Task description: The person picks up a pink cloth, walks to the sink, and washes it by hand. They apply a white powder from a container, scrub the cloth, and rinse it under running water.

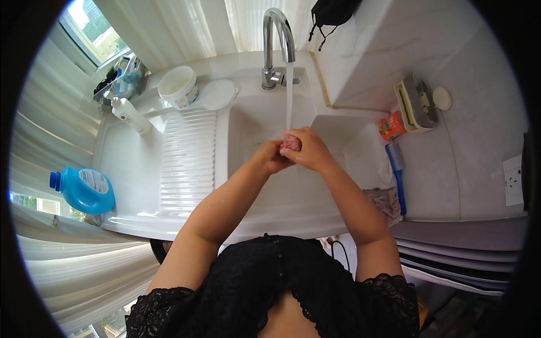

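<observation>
- Black lace-sleeved clothing (276, 265) on the person lay nearest the camera, with two bare forearms reaching out over the sink.
- At far left, a blue bottle (89, 190) with a dark blue cap stood near the sink's edge.
- Beyond it, a white bottle (131, 115) leaned in view on the sink's left side.
- Next came a white tub (177, 87), open at the top, behind the ridged washboard (189, 160).
- Just right of the tub was a round white lid (218, 94).
- Over the basin (248, 121), the left hand (271, 158) had its fingers curled around the left side of a pink bundle (291, 143).
- Behind the hands rose a chrome faucet (271, 45), its stream of water (289, 98) falling toward the bundle.
- That bundle, crumpled small, was between the two hands.
- From its right side, the right hand (311, 151) gripped it, thumb across the front.
- Farther right were a crumpled cloth (386, 204), an orange container (391, 126) and a blue brush (397, 169).
- Beside the container stood a caddy (420, 101); at far right, a white wall socket (513, 179) showed.
</observation>
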